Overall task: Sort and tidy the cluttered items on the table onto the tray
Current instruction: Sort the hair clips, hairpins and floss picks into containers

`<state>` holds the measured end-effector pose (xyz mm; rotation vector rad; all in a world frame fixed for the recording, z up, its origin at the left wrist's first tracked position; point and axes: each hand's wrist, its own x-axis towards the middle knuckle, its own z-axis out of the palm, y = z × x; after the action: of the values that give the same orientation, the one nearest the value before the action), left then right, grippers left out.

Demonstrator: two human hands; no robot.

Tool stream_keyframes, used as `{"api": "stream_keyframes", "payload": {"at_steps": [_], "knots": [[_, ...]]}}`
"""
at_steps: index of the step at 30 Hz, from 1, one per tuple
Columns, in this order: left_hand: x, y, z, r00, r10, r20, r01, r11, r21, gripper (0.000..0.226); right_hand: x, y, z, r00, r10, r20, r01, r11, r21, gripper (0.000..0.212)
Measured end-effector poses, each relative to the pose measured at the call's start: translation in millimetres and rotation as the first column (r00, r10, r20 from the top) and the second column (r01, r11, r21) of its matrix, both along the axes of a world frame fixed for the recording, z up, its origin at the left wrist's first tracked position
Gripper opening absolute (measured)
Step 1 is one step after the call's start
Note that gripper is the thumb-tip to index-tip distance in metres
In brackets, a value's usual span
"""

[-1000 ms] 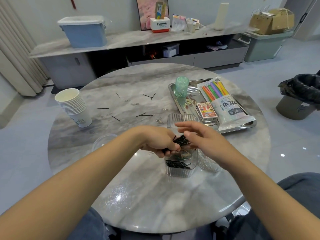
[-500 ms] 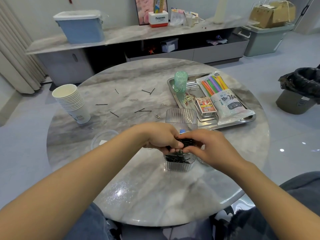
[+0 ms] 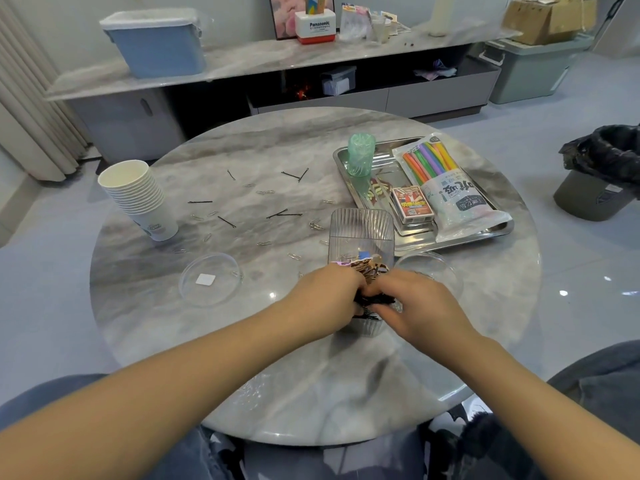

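Both hands meet at lower centre of frame over a clear ribbed box [image 3: 370, 329]. Left hand [image 3: 327, 299] has its grip curled round a bundle of black hairpins [image 3: 375, 301]; right hand [image 3: 420, 306] pinches the same bundle from the other side, fingers bent onto it. A sec ago the bundle was held higher, above the box w/ the pins inside showing; now both hands have dropped onto the box mouth and cover most of it. Judgement: pins are being pressed down into the box, so this batch is nearly stowed.

Just behind the hands stands a second clear ribbed box [image 3: 362, 233] w/ small coloured bits at its bottom, touching the near edge of the steel tray [image 3: 341, 157]. On the tray, upper right: green cup [image 3: 361, 155], card pack [image 3: 412, 201], bag of coloured sticks [image 3: 446, 188].

Left to do: loose hairpins [image 3: 227, 221] and paper clips [image 3: 265, 192] lie scattered mid-tabletop [image 3: 242, 358]; paper cup stack [image 3: 138, 199] at left, clear round lid [image 3: 210, 279] near it, another clear dish [image 3: 429, 268] right of the hands. The boxes are not on the tray yet.
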<state>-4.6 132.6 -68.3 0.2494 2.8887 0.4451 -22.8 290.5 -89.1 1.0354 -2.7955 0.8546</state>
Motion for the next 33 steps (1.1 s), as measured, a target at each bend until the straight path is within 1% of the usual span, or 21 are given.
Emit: {"api": "stream_keyframes", "payload": {"at_steps": [3, 6, 9, 11, 14, 15, 17, 18, 19, 20, 22, 24, 26, 29, 33], "knots": [[1.1, 1.1, -0.6, 0.999, -0.016, -0.031, 0.013, 0.996, -0.086, 0.014, 0.9, -3.4, 0.9, 1.000, -0.008, -0.020, 0.010, 0.995, 0.102, 0.021], [2.2, 1.0, 0.1, 0.999, -0.030, -0.043, 0.024, 0.990, -0.136, 0.015, -0.4, -8.6, 0.3, 0.997, 0.039, -0.060, -0.021, 0.962, 0.272, 0.026], [2.7, 0.1, -0.4, 0.999, -0.024, -0.027, 0.021, 0.993, -0.120, 0.019, -3.9, -10.8, 1.0, 0.995, 0.066, -0.069, -0.037, 0.935, 0.353, 0.029], [1.3, -3.2, 0.0, 1.000, -0.012, -0.002, 0.012, 0.999, -0.052, 0.019, -5.8, -9.9, 1.4, 0.996, 0.066, -0.062, -0.038, 0.926, 0.376, 0.030], [-1.8, -11.2, 1.2, 0.999, 0.008, 0.037, -0.012, 0.994, 0.109, 0.021, -6.7, -8.4, 0.6, 0.994, 0.083, -0.072, -0.051, 0.932, 0.359, 0.028], [-3.0, -14.3, 2.1, 0.999, 0.032, 0.022, -0.035, 0.988, 0.150, 0.023, -6.2, -8.8, 2.5, 0.992, 0.093, -0.090, -0.058, 0.940, 0.337, 0.025], [-4.8, -18.0, 3.5, 0.995, 0.097, -0.033, -0.088, 0.973, 0.212, 0.026, -5.0, -8.0, 7.7, 0.981, 0.110, -0.160, -0.066, 0.963, 0.260, 0.014], [-5.1, -20.0, 4.3, 0.991, 0.125, -0.056, -0.109, 0.965, 0.238, 0.026, -5.0, -7.7, 8.9, 0.976, 0.097, -0.196, -0.055, 0.977, 0.208, 0.009], [-6.1, -21.0, 4.5, 0.988, 0.142, -0.065, -0.120, 0.958, 0.262, 0.025, -5.2, -6.8, 9.4, 0.973, 0.067, -0.222, -0.032, 0.987, 0.160, 0.010], [-6.3, -21.7, 4.1, 0.986, 0.152, -0.069, -0.127, 0.952, 0.279, 0.025, -5.5, -6.9, 9.6, 0.974, 0.033, -0.223, -0.005, 0.992, 0.125, 0.011], [-6.7, -23.1, 4.9, 0.984, 0.163, -0.073, -0.136, 0.949, 0.283, 0.024, -8.7, -10.7, 10.9, 0.985, -0.046, -0.167, 0.060, 0.995, 0.079, 0.013], [-7.0, -23.6, 6.4, 0.984, 0.162, -0.074, -0.135, 0.949, 0.284, 0.023, -12.7, -13.8, 7.2, 0.993, -0.082, -0.089, 0.090, 0.992, 0.087, 0.017], [-8.8, -25.6, 10.6, 0.984, 0.166, -0.063, -0.138, 0.939, 0.316, 0.023, -17.8, -16.9, 6.6, 0.994, -0.082, -0.067, 0.090, 0.987, 0.130, 0.020], [-13.8, -30.9, 17.0, 0.979, 0.201, -0.032, -0.174, 0.910, 0.376, 0.022, -24.1, -22.7, 14.6, 0.993, -0.091, -0.080, 0.103, 0.979, 0.173, 0.017], [-20.1, -37.6, 24.5, 0.973, 0.226, -0.044, -0.190, 0.897, 0.398, 0.016, -28.1, -33.0, 26.2, 0.991, -0.071, -0.117, 0.095, 0.970, 0.223, 0.014]]}}
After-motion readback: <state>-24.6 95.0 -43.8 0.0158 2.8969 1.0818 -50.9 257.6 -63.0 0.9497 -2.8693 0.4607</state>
